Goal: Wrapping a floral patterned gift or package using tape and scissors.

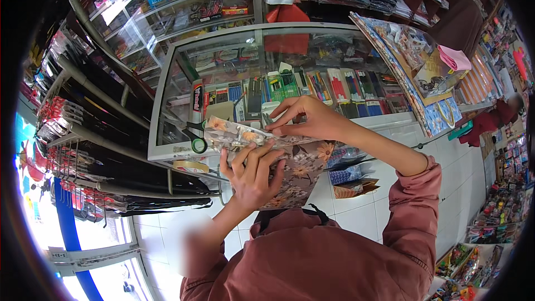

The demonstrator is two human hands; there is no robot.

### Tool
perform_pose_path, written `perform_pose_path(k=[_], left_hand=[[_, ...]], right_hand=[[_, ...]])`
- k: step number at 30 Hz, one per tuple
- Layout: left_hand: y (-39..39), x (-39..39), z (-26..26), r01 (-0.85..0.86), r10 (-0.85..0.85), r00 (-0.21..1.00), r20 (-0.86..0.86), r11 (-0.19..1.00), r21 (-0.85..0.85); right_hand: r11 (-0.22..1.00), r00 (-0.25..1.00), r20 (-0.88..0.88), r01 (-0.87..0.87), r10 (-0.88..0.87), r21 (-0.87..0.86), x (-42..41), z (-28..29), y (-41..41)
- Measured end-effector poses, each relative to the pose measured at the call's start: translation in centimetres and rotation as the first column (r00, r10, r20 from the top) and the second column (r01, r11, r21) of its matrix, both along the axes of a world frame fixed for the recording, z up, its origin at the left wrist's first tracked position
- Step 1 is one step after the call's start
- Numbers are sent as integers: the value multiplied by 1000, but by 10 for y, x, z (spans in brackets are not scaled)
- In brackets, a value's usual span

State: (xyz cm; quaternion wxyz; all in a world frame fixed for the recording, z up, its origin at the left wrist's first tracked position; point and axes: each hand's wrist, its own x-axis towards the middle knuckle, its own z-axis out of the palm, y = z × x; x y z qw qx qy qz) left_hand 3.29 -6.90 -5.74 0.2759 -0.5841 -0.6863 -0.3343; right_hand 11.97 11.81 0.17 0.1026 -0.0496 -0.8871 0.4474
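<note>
Floral wrapping paper lies over the front edge of a glass display counter and hangs down before me. My left hand rests with spread fingers on the paper near its folded upper part. Above it, my right hand pinches something small at the fold with thumb and fingertips; what it is I cannot tell. Scissors with black and green handles lie on the glass at the left end of the paper. A roll of clear tape sits below the counter's front left edge.
Boxes of pens show through the glass. Floral sheets and packaged goods lie at the counter's right end. Metal clothes rails with dark garments stand close on the left. A paper bag is below the counter; stocked shelves line the right.
</note>
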Motion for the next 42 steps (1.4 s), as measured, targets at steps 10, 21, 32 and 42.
perform_pose_path(k=[10, 21, 32, 42], left_hand=[[-1, 0, 1, 7, -7, 1000, -2, 1000, -6], [-2, 1, -5, -4, 4, 1000, -21, 1000, 22], [-2, 1, -10, -53, 55, 996, -63, 998, 36], [-1, 2, -7, -54, 55, 997, -60, 998, 24]], right_hand=[[900, 966, 243, 26, 89, -435, -4, 0, 11], [737, 938, 290, 58, 192, -674, -8, -5, 15], [864, 944, 298, 29, 141, -502, -16, -9, 11], [945, 978, -203, 112, -50, 308, 20, 23, -24]])
